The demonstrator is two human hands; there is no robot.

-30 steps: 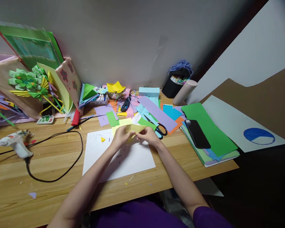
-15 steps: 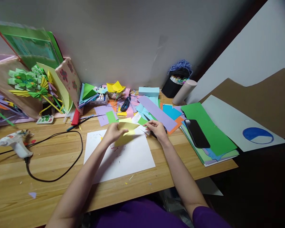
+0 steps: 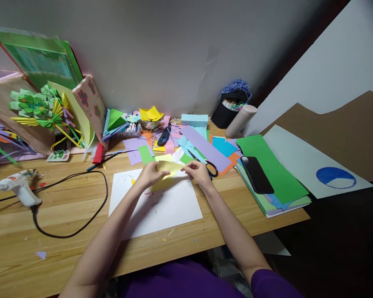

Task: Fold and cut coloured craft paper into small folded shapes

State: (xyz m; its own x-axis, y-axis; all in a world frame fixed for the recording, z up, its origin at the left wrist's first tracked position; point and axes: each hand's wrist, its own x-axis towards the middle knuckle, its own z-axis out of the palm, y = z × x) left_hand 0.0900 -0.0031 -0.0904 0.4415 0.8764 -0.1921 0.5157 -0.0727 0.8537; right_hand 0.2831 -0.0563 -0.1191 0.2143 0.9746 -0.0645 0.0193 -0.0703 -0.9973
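A piece of pale yellow paper point(image 3: 170, 168) is held up over a white sheet point(image 3: 174, 203) that lies on the wooden table. My left hand point(image 3: 149, 174) grips its left side, thumb on top. At its right corner, my right hand point(image 3: 199, 171) pinches the paper between thumb and fingers. Black-handled scissors point(image 3: 211, 169) lie just behind my right hand, which hides part of them. Small reddish marks or scraps show on the white sheet below the yellow paper.
A white glue gun point(image 3: 20, 188) with a looped black cord stands at left. Coloured paper scraps, a purple strip point(image 3: 205, 145) and a utility knife point(image 3: 164, 135) lie behind my hands. At right, a phone point(image 3: 256, 174) rests on a green paper stack point(image 3: 276, 174).
My right hand has moved slightly left and now meets the right corner of the yellow paper. The scissors' handles show more. My left hand keeps its grip.
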